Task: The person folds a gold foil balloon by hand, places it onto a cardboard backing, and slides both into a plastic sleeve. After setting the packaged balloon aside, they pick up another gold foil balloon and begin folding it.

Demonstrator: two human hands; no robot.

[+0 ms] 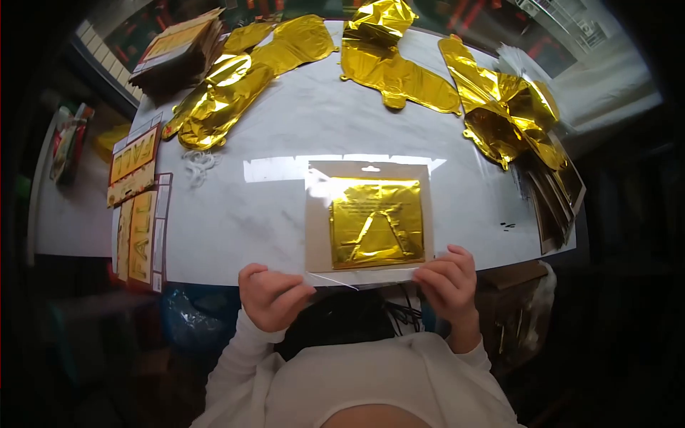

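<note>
A clear plastic bag [317, 250] lies at the near edge of the table, with a brown card and a folded gold foil balloon [378, 222] inside. A hang hole shows at its far end. My left hand [273, 294] is closed on the bag's near left corner, thumb and fingers pinched together. At the near right corner, my right hand [449, 280] pinches the same edge. A thin strip of film [335, 281] slants across the near edge between both hands.
Flat gold foil balloons [407, 80] lie along the far side. Printed cards [143, 239] are stacked at the left edge, with another card stack [175, 53] behind them. White strands [200, 167] lie nearby. Brown cards [553, 196] fan out at right, near clear bags [517, 60].
</note>
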